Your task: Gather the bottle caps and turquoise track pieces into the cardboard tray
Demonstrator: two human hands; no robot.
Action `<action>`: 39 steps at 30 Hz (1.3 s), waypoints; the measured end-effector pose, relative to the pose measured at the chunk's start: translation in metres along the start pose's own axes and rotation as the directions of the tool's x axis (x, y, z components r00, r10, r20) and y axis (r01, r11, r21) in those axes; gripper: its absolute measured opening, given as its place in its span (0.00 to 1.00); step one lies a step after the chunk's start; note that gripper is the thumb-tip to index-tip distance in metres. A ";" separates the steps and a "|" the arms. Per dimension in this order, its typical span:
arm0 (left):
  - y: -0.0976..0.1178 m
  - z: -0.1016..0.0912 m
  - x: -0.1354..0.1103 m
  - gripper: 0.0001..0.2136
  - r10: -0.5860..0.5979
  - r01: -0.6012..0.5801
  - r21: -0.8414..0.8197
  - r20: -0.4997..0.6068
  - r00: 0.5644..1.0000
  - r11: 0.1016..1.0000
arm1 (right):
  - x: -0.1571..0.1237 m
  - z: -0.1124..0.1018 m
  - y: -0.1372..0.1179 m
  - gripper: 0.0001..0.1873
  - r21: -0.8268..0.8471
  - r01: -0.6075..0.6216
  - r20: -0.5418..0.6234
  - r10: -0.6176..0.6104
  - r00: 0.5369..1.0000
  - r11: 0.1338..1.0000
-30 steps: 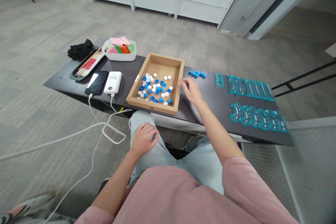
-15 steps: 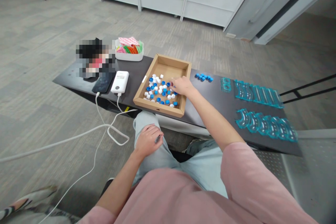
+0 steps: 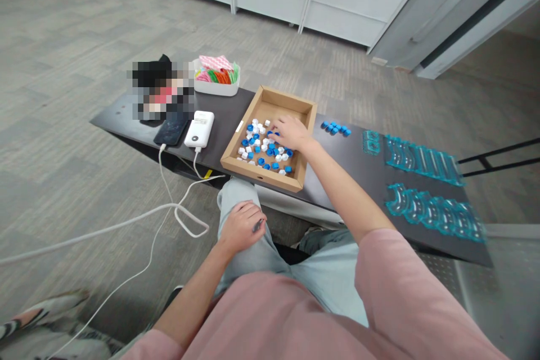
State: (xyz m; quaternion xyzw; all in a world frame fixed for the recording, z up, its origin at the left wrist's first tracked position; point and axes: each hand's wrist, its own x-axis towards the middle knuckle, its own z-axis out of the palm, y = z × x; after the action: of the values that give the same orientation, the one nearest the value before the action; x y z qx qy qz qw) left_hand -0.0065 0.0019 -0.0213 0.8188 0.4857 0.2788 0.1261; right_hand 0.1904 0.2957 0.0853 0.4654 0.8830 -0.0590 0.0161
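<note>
My right hand (image 3: 291, 133) reaches into a shallow cardboard box (image 3: 264, 175), low over a mix of small blue and white hexagonal pieces (image 3: 274, 149). Its fingers and thumb are apart, and no piece can be made out between them. On my left thigh rests my left hand (image 3: 242, 228), curled around a small dark grey object (image 3: 257, 225) that shows at the thumb side. Beyond the box's right side, several blue pieces (image 3: 335, 128) sit grouped on the dark table (image 3: 337, 163).
Teal-edged clear plastic parts (image 3: 434, 211) lie in rows at the right. Left of the box are a white power bank (image 3: 199, 129), a dark phone (image 3: 171, 130) and a white tub (image 3: 216, 87) of colourful items. White cables (image 3: 169, 205) hang off the front edge.
My right hand has shifted slightly toward the far side of the box and its fingers have spread. My left hand stays on the thigh. The whole view has moved a little.
</note>
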 end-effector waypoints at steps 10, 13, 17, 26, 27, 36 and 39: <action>0.004 -0.009 0.002 0.16 -0.020 0.016 0.060 0.072 0.997 0.998 | 0.066 0.008 -0.045 0.19 0.115 0.052 0.004 -0.053 0.999 0.992; 0.005 -0.011 0.003 0.17 -0.009 0.003 0.076 0.067 0.998 0.997 | 0.055 0.003 -0.023 0.19 0.126 0.036 -0.002 -0.036 0.999 0.991; 0.005 -0.010 0.003 0.16 -0.015 0.011 0.060 0.062 0.998 0.998 | 0.014 0.001 0.020 0.19 0.169 0.037 0.052 -0.047 0.998 0.985; 0.005 -0.009 0.004 0.14 -0.030 0.029 0.027 0.059 0.998 0.999 | -0.027 0.026 0.001 0.26 0.173 0.150 -0.005 -0.152 0.988 0.973; 0.005 -0.009 0.004 0.15 -0.033 0.031 0.028 0.057 0.998 0.999 | -0.021 0.028 -0.012 0.27 0.178 0.189 -0.006 -0.191 0.982 0.966; 0.008 -0.012 0.004 0.16 -0.012 0.006 0.091 0.056 0.998 0.996 | -0.008 0.029 -0.053 0.22 0.169 0.303 0.045 -0.315 0.948 0.938; 0.009 -0.012 0.006 0.17 -0.016 0.009 0.102 0.068 0.998 0.995 | -0.020 0.024 -0.036 0.20 0.117 0.209 0.073 -0.218 0.973 0.971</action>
State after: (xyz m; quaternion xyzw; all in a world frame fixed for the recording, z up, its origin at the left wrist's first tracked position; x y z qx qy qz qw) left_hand -0.0047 0.0014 -0.0051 0.8303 0.4996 0.2245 0.1027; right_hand 0.1714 0.2563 0.0664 0.3650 0.9219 -0.1280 0.0219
